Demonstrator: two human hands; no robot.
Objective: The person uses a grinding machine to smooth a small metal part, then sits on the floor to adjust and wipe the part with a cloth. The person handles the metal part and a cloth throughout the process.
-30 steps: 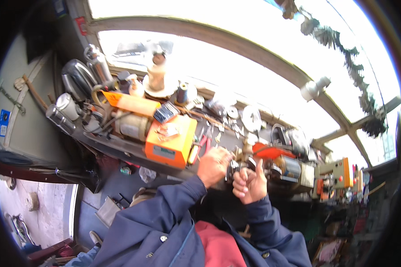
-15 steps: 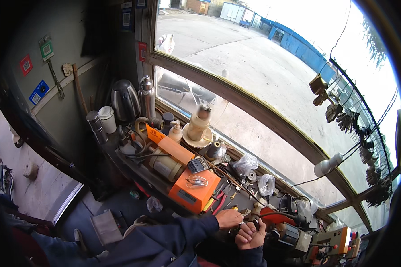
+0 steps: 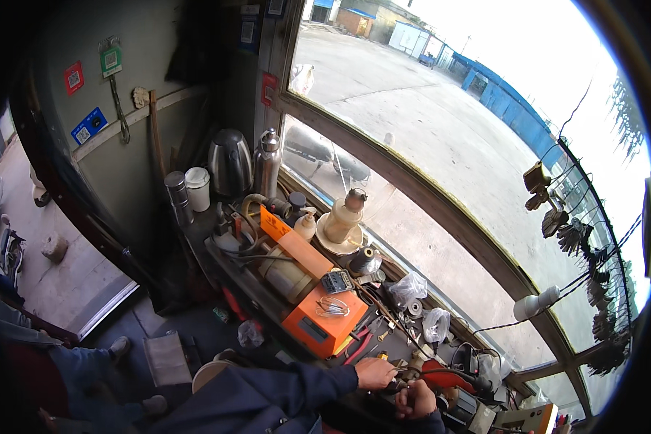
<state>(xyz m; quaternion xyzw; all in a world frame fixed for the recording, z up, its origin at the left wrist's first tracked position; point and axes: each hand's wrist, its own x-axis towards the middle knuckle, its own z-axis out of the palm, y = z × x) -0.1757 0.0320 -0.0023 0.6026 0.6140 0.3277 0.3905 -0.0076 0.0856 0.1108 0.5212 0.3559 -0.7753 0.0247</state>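
My left hand (image 3: pixel 375 372) reaches from a dark blue sleeve (image 3: pixel 282 394) to the front of a cluttered workbench (image 3: pixel 220 253), fingers pinched on a small metal piece. Just right of it and closer to me, my right hand (image 3: pixel 414 400) is curled into a fist around a small tool that its fingers mostly hide. Both hands sit close together beside a red machine (image 3: pixel 441 377) with a black cable over it. An orange box (image 3: pixel 324 318) lies on the bench just left of my left hand.
Along the bench stand a dark kettle (image 3: pixel 229 163), a steel flask (image 3: pixel 266 163), a white cup (image 3: pixel 197 186), a beige bottle on a dish (image 3: pixel 342 217) and small plastic bags (image 3: pixel 406 289). Bunches of keys (image 3: pixel 571 235) hang at the curved window. Another person's legs (image 3: pixel 72 362) are at lower left.
The view has swung up and to the left, so my hands now lie at the lower edge. They have stayed together at the same spot by the red machine.
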